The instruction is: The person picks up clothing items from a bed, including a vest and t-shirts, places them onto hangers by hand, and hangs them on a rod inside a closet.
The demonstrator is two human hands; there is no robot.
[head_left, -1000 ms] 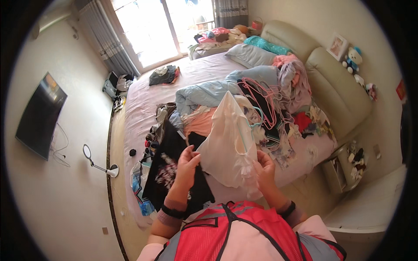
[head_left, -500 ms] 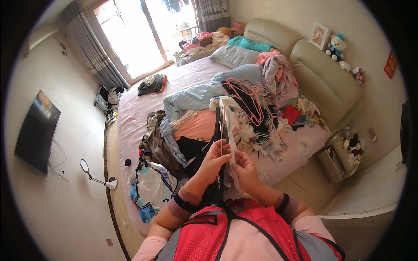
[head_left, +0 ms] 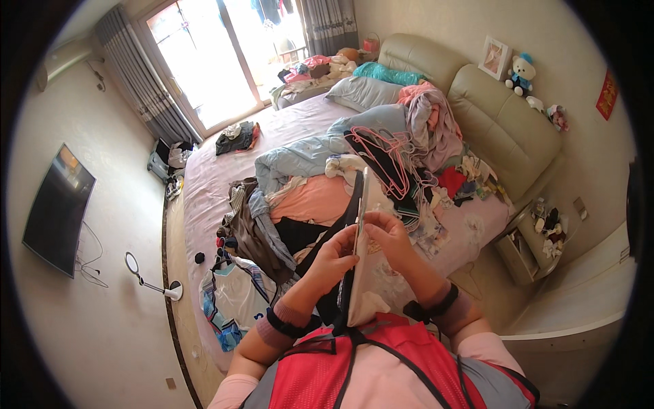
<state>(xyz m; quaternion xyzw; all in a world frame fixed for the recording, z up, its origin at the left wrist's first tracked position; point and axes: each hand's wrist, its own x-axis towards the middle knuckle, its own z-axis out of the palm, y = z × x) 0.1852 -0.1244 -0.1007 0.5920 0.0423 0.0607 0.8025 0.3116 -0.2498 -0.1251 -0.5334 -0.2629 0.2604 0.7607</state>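
Note:
A white garment with dark cloth along its left side [head_left: 361, 293] hangs nearly edge-on in front of my chest. My left hand [head_left: 332, 258] pinches its edge from the left, with thumb and fingers drawn together. From the right, my right hand [head_left: 390, 237] grips the same edge slightly farther up. The fingertips of both hands almost meet there, and the exact spot they hold is partly hidden. Beyond the hands a peach cloth [head_left: 315, 201] and a light blue quilt [head_left: 293, 163] lie on the bed.
Pink hangers [head_left: 385, 163] lie in a heap at the right of the bed [head_left: 279, 126]. A white jersey [head_left: 238, 290] and brown clothing [head_left: 248, 235] rest at the near left. A small cabinet [head_left: 524, 255] stands right; a round mirror lamp [head_left: 133, 262] is left.
My right hand has moved up and away along the garment's edge. The garment has turned more edge-on, and more of its white side shows below my hands.

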